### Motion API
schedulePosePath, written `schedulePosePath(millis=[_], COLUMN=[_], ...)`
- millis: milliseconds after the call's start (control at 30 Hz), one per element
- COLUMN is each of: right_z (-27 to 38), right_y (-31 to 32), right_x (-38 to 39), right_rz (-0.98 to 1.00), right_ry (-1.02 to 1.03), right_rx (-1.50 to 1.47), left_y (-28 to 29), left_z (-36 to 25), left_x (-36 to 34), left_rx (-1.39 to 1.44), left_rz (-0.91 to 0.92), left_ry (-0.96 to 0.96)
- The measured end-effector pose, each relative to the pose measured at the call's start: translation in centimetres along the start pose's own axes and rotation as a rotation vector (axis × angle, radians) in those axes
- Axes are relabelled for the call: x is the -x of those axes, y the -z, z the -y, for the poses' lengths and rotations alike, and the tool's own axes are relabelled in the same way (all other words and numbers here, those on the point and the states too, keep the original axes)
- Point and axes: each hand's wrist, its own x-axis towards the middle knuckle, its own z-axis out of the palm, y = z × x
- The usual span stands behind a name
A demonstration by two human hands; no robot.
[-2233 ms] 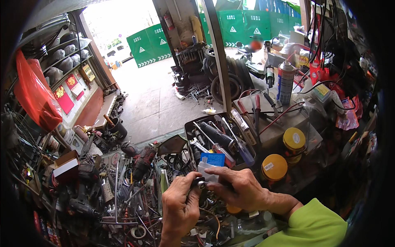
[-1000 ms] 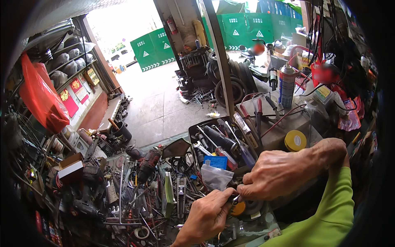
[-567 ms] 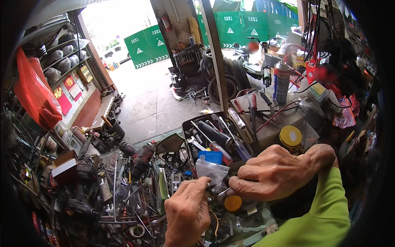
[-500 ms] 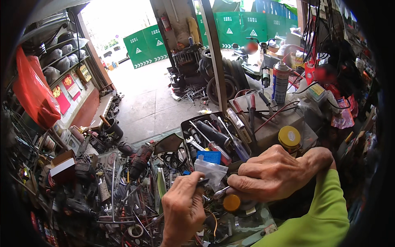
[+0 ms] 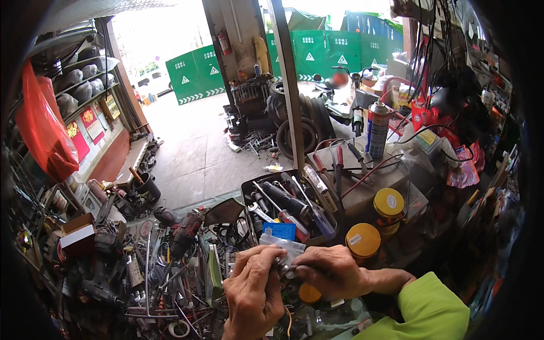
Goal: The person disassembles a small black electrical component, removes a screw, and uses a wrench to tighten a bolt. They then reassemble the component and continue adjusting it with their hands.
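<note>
Over the cluttered bench, my left hand (image 5: 254,292) and my right hand (image 5: 334,272) meet with their fingers pinched together. Small shiny metal parts (image 5: 285,266) show between the fingertips, partly hidden. My left hand is closed on one of them; what the right fingertips grip is too small to name. Just beyond the fingers is a clear plastic bag (image 5: 290,246); whether a hand touches it I cannot tell. A blue card (image 5: 279,230) lies behind the bag, against the black toolbox. An orange-yellow lid (image 5: 310,293) shows below my right hand.
A black toolbox of screwdrivers (image 5: 323,225) stands ahead. Right of it are two yellow-lidded tubs (image 5: 362,241) and a spray can (image 5: 377,130). Cordless drills (image 5: 186,233), loose tools and a tape roll (image 5: 179,328) crowd the left bench. Tyres (image 5: 294,137) stand by a post.
My right hand has moved left and down until its fingertips meet my left hand's, uncovering a second yellow tub. The shiny metal tool at its fingertips is no longer plainly visible. The view shifted slightly.
</note>
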Motion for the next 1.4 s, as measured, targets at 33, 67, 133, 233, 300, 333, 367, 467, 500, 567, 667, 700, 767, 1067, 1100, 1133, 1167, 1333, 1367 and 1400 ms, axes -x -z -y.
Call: schedulePosePath(millis=[33,67,133,233,300,333,367,467,500,567,667,700,767,1067,1100,1133,1167,1333,1367,1400], right_z=[-0.5,-0.8,-1.2,-1.5,-1.5,-1.5,-1.6,-1.6,-1.4,-1.2,1.4,1.4,1.4,2.6,2.6,2.5,2.1,0.4,-0.1,-0.2], right_y=[-0.5,-0.8,-1.2,-0.5,0.1,0.5,1.1,3.1,3.9,6.2,8.6,8.4,8.0,7.3,6.6,5.8,5.1,0.6,-0.4,-1.2], right_x=[0.4,0.6,1.0,1.2,1.1,1.1,1.0,0.0,-0.6,-2.1,-3.7,-4.2,-3.9,-3.7,-3.4,-2.8,-2.2,0.3,1.0,1.6], right_rz=[-0.019,-0.035,-0.079,-0.005,0.041,0.073,0.107,0.221,0.308,0.508,0.831,0.916,0.962,0.4,0.374,0.34,0.289,0.028,-0.044,-0.102], right_ry=[-0.006,-0.002,-0.004,-0.131,-0.169,-0.15,-0.131,-0.022,0.007,0.091,0.125,0.161,0.225,0.156,0.116,0.072,0.03,-0.192,-0.203,-0.256], right_rx=[-0.03,-0.052,-0.097,-0.144,-0.182,-0.138,-0.096,0.004,0.068,0.227,0.497,0.532,0.623,0.295,0.27,0.241,0.208,-0.056,-0.073,-0.154], left_y=[0.0,-0.1,-0.3,-0.2,-0.2,-0.4,-0.6,-0.8,-0.8,-1.4,-2.9,-3.0,-2.5,-0.4,-0.4,-0.5,-0.5,-0.7,-0.8,-0.9], left_z=[0.0,0.0,0.4,0.7,0.7,0.7,0.8,0.9,0.8,0.9,1.0,1.2,0.8,0.0,0.0,-0.1,-0.1,0.9,0.9,0.9], left_x=[0.0,0.0,0.0,0.1,0.5,0.6,0.8,0.9,1.0,1.2,1.8,2.2,2.0,0.7,0.7,0.6,0.5,0.8,0.8,0.8], left_rx=[0.018,0.034,0.004,-0.06,-0.066,-0.058,-0.051,-0.027,-0.021,-0.057,-0.118,-0.163,-0.129,-0.041,-0.007,0.024,0.055,0.092,0.091,0.102], left_rz=[0.011,0.022,0.064,0.129,0.157,0.169,0.18,0.226,0.243,0.33,0.52,0.528,0.464,0.052,0.04,0.038,0.036,0.038,0.031,0.03], left_ry=[-0.02,-0.04,-0.063,-0.074,-0.042,-0.03,-0.016,-0.001,0.003,0.011,-0.045,-0.043,-0.048,0.101,0.107,0.113,0.119,0.082,0.095,0.102])
